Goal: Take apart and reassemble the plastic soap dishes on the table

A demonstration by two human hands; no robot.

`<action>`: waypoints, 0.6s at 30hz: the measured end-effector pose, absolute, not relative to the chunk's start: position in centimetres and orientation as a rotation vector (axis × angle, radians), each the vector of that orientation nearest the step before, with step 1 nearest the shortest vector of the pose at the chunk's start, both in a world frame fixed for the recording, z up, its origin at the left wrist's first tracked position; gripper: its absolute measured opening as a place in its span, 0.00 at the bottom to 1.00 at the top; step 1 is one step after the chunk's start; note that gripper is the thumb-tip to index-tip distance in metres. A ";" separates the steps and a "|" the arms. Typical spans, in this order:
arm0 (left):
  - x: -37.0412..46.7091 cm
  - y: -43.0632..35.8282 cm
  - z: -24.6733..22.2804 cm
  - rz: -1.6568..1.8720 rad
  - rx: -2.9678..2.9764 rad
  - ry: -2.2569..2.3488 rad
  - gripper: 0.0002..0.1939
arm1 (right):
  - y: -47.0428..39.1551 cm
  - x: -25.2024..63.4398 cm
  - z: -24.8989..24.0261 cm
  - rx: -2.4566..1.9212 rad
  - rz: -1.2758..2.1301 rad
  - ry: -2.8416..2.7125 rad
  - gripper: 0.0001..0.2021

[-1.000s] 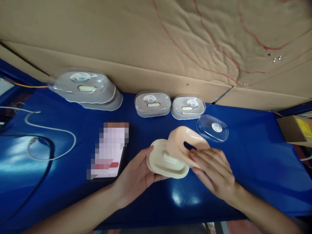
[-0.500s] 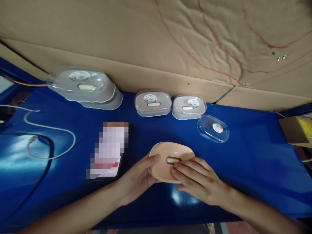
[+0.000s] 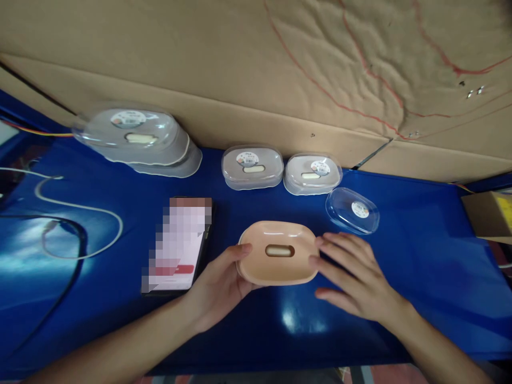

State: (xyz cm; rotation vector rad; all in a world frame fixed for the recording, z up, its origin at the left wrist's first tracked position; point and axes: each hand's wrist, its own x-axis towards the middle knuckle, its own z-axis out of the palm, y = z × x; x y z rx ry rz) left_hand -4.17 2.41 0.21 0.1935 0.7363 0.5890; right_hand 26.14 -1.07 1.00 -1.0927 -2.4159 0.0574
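An oval, peach-coloured soap dish (image 3: 286, 272) with a cream, pill-shaped piece (image 3: 279, 250) in its middle slot is held above the blue table. My left hand (image 3: 224, 280) grips its left end, thumb on the inner rim and fingers underneath. At the right end is my right hand (image 3: 352, 272), its fingers stretched and spread, the tips at or just beside the rim. Beyond it lies a clear plastic lid (image 3: 344, 210) with a round label. A phone (image 3: 180, 245) with a blurred-out screen is left of my left hand.
Two grey dishes under clear lids, a middle one (image 3: 252, 178) and a right one (image 3: 310, 184), stand along the cardboard wall (image 3: 200, 64). Larger lidded grey dishes (image 3: 136, 144) are stacked at back left. Cables (image 3: 84, 234) cross the left side. A cardboard box (image 3: 486, 216) sits far right.
My right hand has drawn back to the right from the middle of the dish, its fingers spreading and uncovering the slot. The dish in my left hand has risen slightly and levelled.
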 end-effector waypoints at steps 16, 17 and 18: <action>-4.0 2.6 0.2 0.611 0.103 0.702 0.22 | -2.1 22.8 0.0 -0.885 -0.054 -2.532 0.17; -4.0 2.6 0.3 0.612 0.099 0.716 0.22 | -2.1 22.8 0.0 -0.881 -0.047 -2.540 0.17; -4.0 2.6 0.4 0.612 0.094 0.734 0.21 | -2.0 22.9 0.0 -0.873 -0.037 -2.554 0.17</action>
